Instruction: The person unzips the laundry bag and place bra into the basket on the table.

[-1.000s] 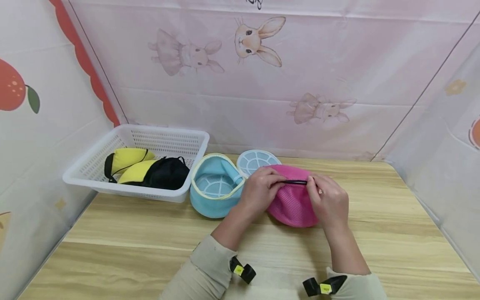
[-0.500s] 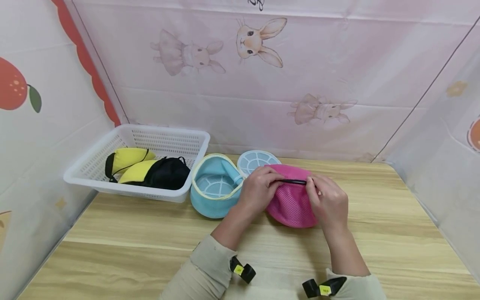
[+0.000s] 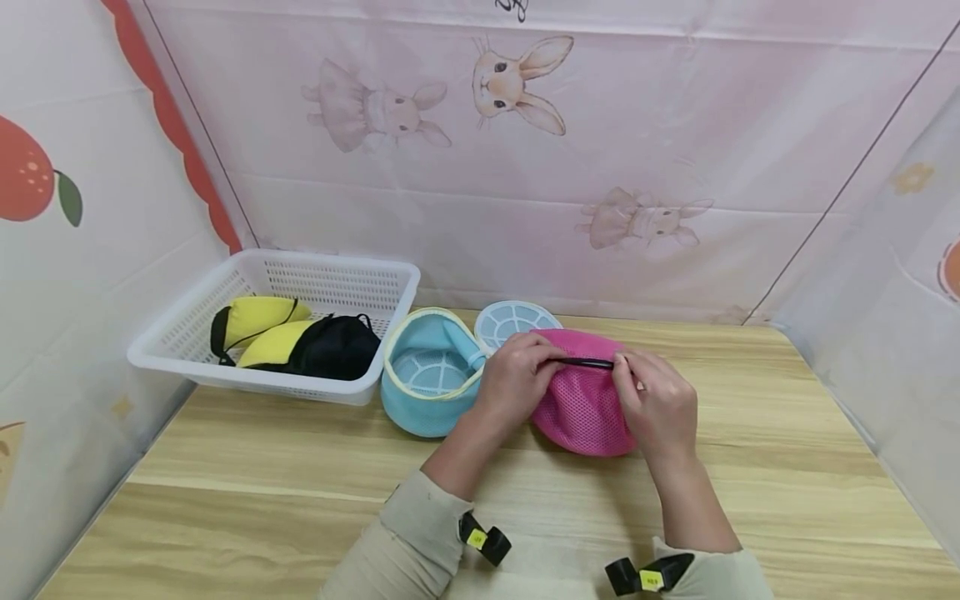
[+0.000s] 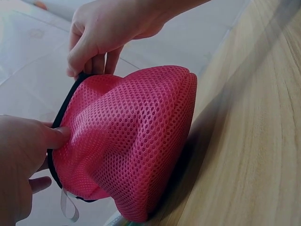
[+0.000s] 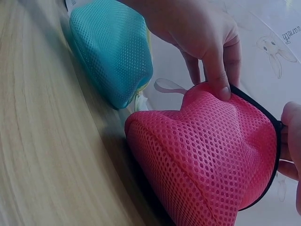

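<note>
A pink mesh laundry bag point(image 3: 585, 417) with a black-trimmed rim stands on the wooden table between both hands. My left hand point(image 3: 517, 375) pinches the rim on its left side, thumb on the near face in the left wrist view. My right hand point(image 3: 662, 400) grips the same rim farther right, and a short stretch of black trim point(image 3: 588, 363) runs between the two. The right wrist view shows the bag's honeycomb mesh point(image 5: 202, 155) creased below the fingers. A pale loop tag point(image 4: 69, 207) hangs from the rim near my left hand. The bag's inside is mostly hidden.
Left of the pink bag, a blue mesh bag point(image 3: 420, 414) with yellow trim stands with its mouth uncovered. Behind lies a light-blue round mesh piece point(image 3: 516, 321). A white basket point(image 3: 247, 379) at far left holds yellow-and-black items point(image 3: 330, 346). Patterned sheets hang around the table.
Hardly anything differs. Both hands keep their hold on the pink bag's rim, and the left hand has shifted very slightly left. The other things stay put.
</note>
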Motion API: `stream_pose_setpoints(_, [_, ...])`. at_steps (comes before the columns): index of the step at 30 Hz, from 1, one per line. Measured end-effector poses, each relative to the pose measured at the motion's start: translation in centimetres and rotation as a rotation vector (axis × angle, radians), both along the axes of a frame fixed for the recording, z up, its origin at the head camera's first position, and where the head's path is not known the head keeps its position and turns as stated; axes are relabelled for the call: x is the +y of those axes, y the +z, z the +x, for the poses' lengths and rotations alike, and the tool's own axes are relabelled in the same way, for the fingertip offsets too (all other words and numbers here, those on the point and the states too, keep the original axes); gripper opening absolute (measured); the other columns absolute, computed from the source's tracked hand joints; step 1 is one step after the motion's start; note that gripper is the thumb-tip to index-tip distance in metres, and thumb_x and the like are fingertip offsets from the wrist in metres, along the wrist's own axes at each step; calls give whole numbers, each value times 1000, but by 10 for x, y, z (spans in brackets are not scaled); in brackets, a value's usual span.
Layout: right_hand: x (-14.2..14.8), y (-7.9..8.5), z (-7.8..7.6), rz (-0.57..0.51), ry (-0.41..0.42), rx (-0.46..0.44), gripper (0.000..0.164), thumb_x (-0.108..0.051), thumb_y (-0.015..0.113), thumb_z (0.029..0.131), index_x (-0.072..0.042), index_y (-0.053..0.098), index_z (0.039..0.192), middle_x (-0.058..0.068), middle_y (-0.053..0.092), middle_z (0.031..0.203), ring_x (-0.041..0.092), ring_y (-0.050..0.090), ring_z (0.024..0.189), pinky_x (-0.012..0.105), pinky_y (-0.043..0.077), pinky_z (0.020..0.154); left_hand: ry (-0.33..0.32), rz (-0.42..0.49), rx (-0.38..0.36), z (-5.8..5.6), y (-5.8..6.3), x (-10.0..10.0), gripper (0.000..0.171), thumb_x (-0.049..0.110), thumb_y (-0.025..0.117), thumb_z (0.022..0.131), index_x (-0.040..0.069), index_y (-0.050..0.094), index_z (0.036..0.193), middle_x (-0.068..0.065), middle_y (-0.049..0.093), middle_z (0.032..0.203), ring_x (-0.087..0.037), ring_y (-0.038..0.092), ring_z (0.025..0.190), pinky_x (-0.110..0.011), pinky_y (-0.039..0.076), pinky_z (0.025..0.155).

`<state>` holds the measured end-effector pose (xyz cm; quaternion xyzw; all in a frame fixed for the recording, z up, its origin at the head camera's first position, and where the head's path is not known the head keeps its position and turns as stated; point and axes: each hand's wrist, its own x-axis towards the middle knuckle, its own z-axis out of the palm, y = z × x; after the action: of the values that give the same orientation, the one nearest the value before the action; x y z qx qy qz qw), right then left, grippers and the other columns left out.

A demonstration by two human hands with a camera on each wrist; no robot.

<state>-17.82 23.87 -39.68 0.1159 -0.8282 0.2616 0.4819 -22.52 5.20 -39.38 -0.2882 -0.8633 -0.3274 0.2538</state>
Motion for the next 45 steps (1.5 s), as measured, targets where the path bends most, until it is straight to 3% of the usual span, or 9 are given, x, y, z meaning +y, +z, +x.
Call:
stream_pose_setpoints(10, [-3, 0, 2, 0, 35, -44, 14, -7, 68, 88, 3, 76, 91, 18, 74, 90, 33, 71, 83, 40, 56, 76, -20, -110, -26, 4, 7, -2, 14, 21, 75, 86, 17, 77, 100, 4, 70, 98, -14, 63, 95, -25, 53, 83])
stream_pose_setpoints(17, [-5, 0, 0, -14, 80, -22, 9, -4, 71, 84, 0, 77, 88, 15, 75, 88, 31, 72, 83, 41, 57, 74, -99, -129, 9, 10, 13, 4, 22, 28, 76, 86, 14, 76, 104, 1, 69, 100, -15, 61, 98, -26, 51, 88])
stream_pose_setpoints(25, [-17, -3, 1, 16, 133, -47, 7, -3, 72, 83, 0, 77, 87, 12, 75, 88, 30, 72, 87, 42, 57, 80, -120, -134, 39, 17, 12, 12, 17, 23, 73, 89, 13, 75, 104, 0, 69, 101, -16, 62, 100, -25, 52, 89])
stream_pose_setpoints(35, [-18, -4, 1, 34, 126, -67, 7, -2, 73, 84, 0, 77, 89, 11, 76, 90, 28, 73, 88, 42, 57, 80, -121, -115, 33, 17, 8, 12, 13, 18, 71, 91, 14, 76, 102, 2, 69, 91, -12, 63, 88, -23, 53, 79])
stream_pose_setpoints(45, [-16, -4, 1, 49, 116, -77, 8, -2, 71, 85, 2, 76, 90, 14, 75, 91, 30, 72, 89, 43, 57, 80, -126, -120, 24, 17, 8, 11, 16, 13, 68, 92, 15, 77, 106, 1, 60, 81, -12, 55, 76, -22, 49, 69])
